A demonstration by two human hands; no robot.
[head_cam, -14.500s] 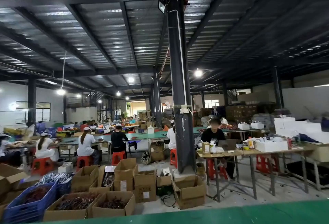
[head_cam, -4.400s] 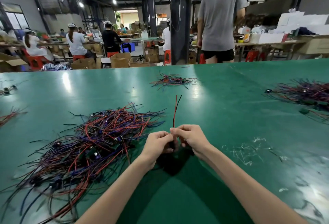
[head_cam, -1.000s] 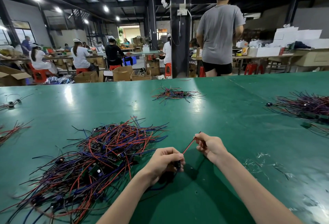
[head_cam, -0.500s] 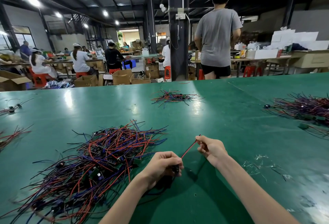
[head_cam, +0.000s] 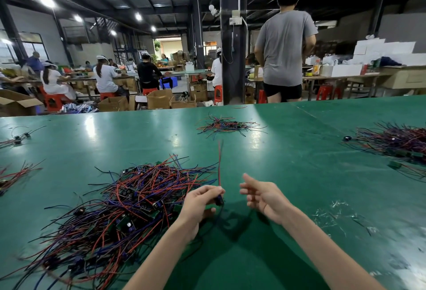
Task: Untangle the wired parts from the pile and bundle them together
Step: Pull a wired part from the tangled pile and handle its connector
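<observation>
Just right of the pile, nearest me, the left hand pinches one small dark part, its red wire standing upright above it. The right hand, beside it and farther from the pile, is loose-fingered and holds nothing. I'd judge the work barely begun: one piece is free, no bundle shows, and the pile lies thick and knotted on the table. Beyond the pile sits a smaller tangle; well off to its right, another heap.
</observation>
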